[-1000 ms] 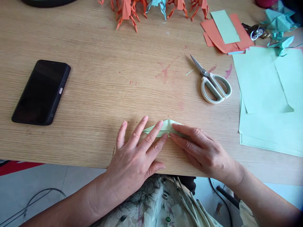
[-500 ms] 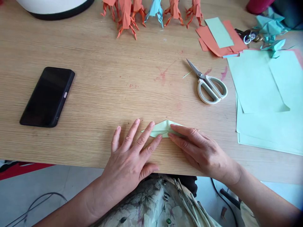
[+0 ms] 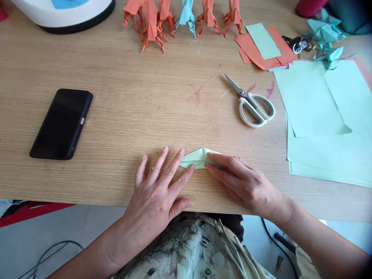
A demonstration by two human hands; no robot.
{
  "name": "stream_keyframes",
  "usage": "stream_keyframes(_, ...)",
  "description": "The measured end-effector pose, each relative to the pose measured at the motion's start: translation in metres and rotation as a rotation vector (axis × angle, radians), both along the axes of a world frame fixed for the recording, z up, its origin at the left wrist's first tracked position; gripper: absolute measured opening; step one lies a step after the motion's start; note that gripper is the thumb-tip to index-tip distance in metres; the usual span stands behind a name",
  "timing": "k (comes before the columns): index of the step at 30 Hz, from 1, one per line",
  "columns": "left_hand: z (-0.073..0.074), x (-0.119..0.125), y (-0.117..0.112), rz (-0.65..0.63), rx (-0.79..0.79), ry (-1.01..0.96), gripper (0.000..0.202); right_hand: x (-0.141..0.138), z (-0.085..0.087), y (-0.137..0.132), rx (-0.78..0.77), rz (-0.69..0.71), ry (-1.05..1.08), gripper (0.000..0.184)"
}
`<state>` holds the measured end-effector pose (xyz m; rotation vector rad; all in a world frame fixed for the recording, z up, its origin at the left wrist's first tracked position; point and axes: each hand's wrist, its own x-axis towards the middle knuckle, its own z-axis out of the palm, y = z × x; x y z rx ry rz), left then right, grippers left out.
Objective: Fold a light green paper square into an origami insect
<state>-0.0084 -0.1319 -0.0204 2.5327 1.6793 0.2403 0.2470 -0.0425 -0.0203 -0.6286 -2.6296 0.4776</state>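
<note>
A narrow strip of folded pale green paper [image 3: 197, 155] lies flat near the table's front edge, with a lengthwise crease and a low peak at its top middle. My left hand [image 3: 155, 190] is open over its left end, fingers spread and fingertips resting on the paper and the wood. From the right, my right hand [image 3: 242, 180] has its fingers drawn together and pressed onto the paper, covering the right end. The right thumb is hidden beneath that hand.
Scissors [image 3: 252, 104] lie beyond my right hand, beside large green sheets [image 3: 316, 100]. A black phone [image 3: 61, 124] is at the left. Several orange folded-paper figures [image 3: 151, 23] and a blue one [image 3: 186, 17] stand at the back. Orange paper pieces [image 3: 255, 52] lie near keys [image 3: 299, 44].
My left hand has slid slightly left along the paper, its fingers still spread. The right hand keeps its place on the paper. The camera view has shifted a little.
</note>
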Motion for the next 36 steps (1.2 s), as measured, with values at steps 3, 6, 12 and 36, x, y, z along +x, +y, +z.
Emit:
stream_keyframes(3, 0.001, 0.001, 0.0, -0.022, 0.005, -0.005, 0.062, 0.0, 0.0, 0.0, -0.001, -0.007, 0.007, 0.05)
stream_keyframes(6, 0.004, 0.006, 0.004, -0.081, 0.017, -0.006, 0.07, -0.001, -0.001, 0.001, 0.016, 0.005, 0.014, 0.051)
stream_keyframes(12, 0.003, 0.018, 0.012, -0.146, -0.03, 0.05, 0.074, 0.0, -0.002, 0.002, -0.033, 0.011, 0.041, 0.053)
stream_keyframes(36, 0.009, 0.028, 0.013, -0.094, -0.02, 0.061, 0.083, 0.005, 0.003, -0.005, 0.036, 0.026, -0.039, 0.032)
